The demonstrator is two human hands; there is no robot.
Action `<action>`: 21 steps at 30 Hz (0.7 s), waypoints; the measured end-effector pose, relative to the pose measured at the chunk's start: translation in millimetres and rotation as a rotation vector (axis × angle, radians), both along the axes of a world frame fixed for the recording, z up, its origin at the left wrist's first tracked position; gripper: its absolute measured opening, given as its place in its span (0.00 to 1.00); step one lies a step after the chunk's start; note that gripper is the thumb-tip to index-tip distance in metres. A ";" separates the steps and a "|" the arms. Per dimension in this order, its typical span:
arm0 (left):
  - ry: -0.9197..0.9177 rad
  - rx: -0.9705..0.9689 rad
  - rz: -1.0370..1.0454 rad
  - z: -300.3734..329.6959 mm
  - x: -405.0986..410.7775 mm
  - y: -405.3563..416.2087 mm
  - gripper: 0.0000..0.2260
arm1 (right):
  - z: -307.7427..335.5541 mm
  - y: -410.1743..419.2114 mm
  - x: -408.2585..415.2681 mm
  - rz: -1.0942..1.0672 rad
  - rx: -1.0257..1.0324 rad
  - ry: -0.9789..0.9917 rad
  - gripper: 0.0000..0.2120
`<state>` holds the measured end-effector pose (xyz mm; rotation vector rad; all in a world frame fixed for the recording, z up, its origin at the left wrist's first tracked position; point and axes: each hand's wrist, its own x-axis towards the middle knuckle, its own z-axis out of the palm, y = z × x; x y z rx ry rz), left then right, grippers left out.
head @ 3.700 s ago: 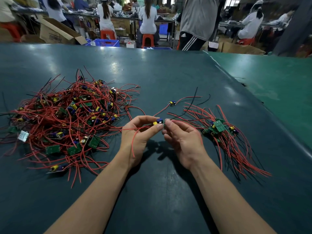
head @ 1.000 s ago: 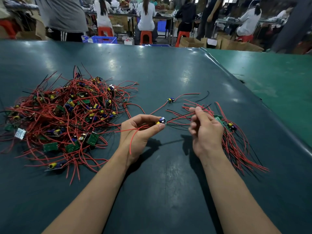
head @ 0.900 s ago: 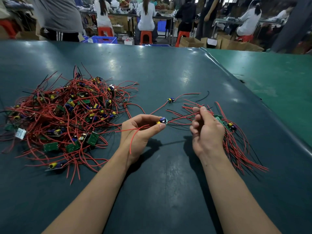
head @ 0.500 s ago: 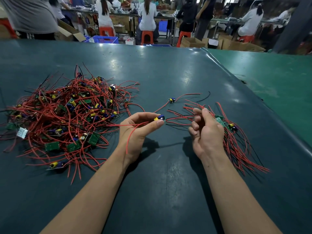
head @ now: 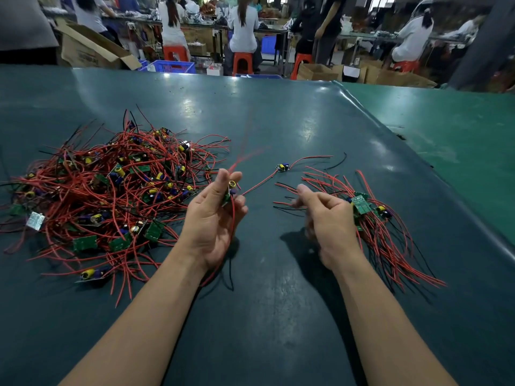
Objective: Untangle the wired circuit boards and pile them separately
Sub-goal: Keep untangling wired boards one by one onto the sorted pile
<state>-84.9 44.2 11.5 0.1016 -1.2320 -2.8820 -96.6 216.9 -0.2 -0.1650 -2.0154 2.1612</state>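
Observation:
A big tangle of small green circuit boards with red and black wires (head: 111, 190) lies on the left of the dark green table. A smaller sorted pile (head: 370, 218) lies at the right. My left hand (head: 214, 215) pinches one small board (head: 230, 190) upright between thumb and fingers, its red wires flung upward and blurred, others trailing down past my wrist. My right hand (head: 326, 218) hovers beside the sorted pile, blurred, fingers loosely curled with nothing in them. A single board (head: 282, 167) with a red and a black lead lies between the piles.
The dark green table mat (head: 264, 302) ends at a raised seam on the right, with a lighter green table (head: 451, 140) beyond. Past the far edge are seated workers, red stools, cardboard boxes and a blue crate (head: 174, 66).
My left hand has turned the board upright and its wires have whipped up. My right hand has let go of the wire ends and dropped lower toward the table.

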 end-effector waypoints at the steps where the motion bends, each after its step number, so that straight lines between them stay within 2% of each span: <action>1: 0.017 -0.031 -0.026 -0.8 0.6 1.5 0.12 | 1.4 -3.3 3.0 0.118 -0.092 -0.015 0.14; 4: 0.086 -0.212 -0.108 -5.9 4.7 9.5 0.09 | 2.1 -15.4 10.5 0.397 -0.163 -0.048 0.16; 8: 0.093 -0.422 -0.235 -12.8 9.4 17.0 0.12 | 3.0 -14.2 8.7 0.422 -0.194 -0.084 0.16; 13: 0.146 -0.480 -0.299 -16.3 7.5 15.4 0.12 | 3.9 -12.6 6.9 0.380 -0.364 -0.096 0.11; 18: 0.209 -0.331 -0.556 -15.3 11.2 18.4 0.11 | 6.4 -7.8 5.3 0.525 -0.612 -0.133 0.12; 19: 0.210 -0.353 -0.556 -15.2 11.3 18.7 0.11 | 6.0 -8.1 4.8 0.535 -0.614 -0.152 0.13; 21: 0.164 -0.439 -0.442 -17.0 9.9 19.4 0.11 | 3.3 -10.6 3.3 0.458 -0.490 -0.164 0.14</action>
